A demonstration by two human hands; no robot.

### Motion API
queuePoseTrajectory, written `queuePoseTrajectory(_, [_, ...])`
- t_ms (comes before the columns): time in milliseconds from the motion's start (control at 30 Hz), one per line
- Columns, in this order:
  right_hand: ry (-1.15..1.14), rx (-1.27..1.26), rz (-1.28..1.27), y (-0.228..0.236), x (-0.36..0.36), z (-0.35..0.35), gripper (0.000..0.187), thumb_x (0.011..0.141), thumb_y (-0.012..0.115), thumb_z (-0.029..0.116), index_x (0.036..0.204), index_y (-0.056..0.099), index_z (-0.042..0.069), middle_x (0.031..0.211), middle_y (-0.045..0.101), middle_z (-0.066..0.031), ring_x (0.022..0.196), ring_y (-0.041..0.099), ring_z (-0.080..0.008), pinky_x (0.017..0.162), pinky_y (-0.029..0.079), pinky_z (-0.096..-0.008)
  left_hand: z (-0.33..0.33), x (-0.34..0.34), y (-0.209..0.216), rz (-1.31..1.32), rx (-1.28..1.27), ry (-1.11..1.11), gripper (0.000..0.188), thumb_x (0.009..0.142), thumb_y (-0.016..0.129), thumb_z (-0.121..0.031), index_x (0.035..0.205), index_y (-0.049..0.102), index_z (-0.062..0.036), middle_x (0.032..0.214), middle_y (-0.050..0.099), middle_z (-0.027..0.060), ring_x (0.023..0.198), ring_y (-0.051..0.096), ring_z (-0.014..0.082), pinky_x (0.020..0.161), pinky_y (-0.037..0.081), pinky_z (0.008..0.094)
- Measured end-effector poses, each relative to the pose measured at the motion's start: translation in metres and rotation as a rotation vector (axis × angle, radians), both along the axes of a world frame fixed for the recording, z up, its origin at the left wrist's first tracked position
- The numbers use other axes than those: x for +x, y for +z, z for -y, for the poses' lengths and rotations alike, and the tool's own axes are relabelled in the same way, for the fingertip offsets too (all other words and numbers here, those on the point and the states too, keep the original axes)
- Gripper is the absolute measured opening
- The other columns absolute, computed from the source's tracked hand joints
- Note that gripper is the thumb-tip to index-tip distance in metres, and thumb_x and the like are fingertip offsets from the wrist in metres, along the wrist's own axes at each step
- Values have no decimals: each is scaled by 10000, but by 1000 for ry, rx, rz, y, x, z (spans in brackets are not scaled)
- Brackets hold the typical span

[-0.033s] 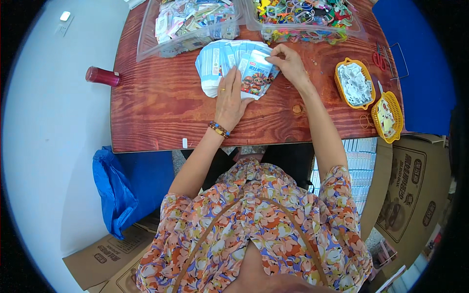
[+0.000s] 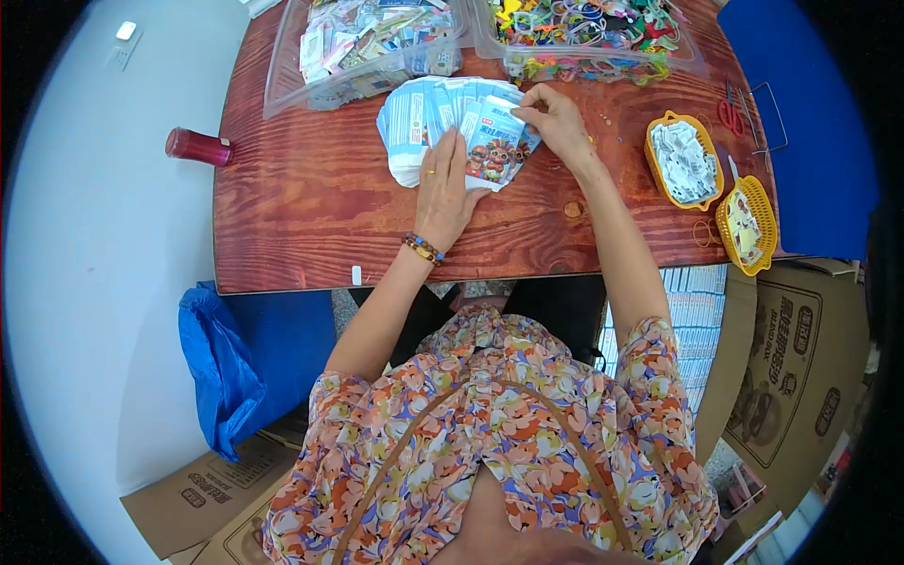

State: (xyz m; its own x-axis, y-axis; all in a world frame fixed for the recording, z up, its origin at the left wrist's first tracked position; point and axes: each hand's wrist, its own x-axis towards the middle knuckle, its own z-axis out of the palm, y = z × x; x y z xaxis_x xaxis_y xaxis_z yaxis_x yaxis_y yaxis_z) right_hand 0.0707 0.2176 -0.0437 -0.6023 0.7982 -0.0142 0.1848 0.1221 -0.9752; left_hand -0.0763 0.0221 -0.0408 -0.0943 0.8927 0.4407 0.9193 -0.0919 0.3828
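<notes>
A fanned pile of flat light-blue cartons [image 2: 405, 127] lies on the wooden table in front of me. The topmost one, a blue carton [image 2: 492, 141] with cartoon figures printed on its lower half, faces up at the pile's right side. My left hand [image 2: 444, 193] rests on the pile with its fingers stretched out, the fingertips beside that carton's left edge. At the carton's upper right corner, my right hand [image 2: 556, 122] pinches with thumb and forefinger. The cartons under my left palm are partly hidden.
Clear bins of small packets [image 2: 363, 56] and colourful trinkets [image 2: 593, 38] stand at the far edge. On the right are two yellow baskets [image 2: 667, 179] [image 2: 767, 221] of paper pieces and red scissors [image 2: 730, 115]. A dark red bottle [image 2: 200, 148] lies at the left.
</notes>
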Motion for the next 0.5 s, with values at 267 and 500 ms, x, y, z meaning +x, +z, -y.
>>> queuePoseTrajectory(267, [-294, 532, 304, 18, -7, 37, 306, 873, 695, 276, 1051, 658, 30, 1147, 629, -156, 1006, 637, -318, 843, 498, -457, -5, 11, 1, -175, -61, 118, 809, 729, 817, -249, 1382, 440, 45, 1465, 406, 201, 1357, 376, 358, 1140, 283, 492])
queuePoseTrajectory(500, [-368, 520, 476, 3, -2, 65, 540, 886, 680, 342, 1269, 570, -22, 1259, 571, -254, 1168, 515, -446, 984, 433, -481, -4, -31, 3, -35, 192, 393, 848, 801, 753, -460, 1405, 426, 38, 1440, 422, 263, 1347, 354, 461, 1128, 262, 548])
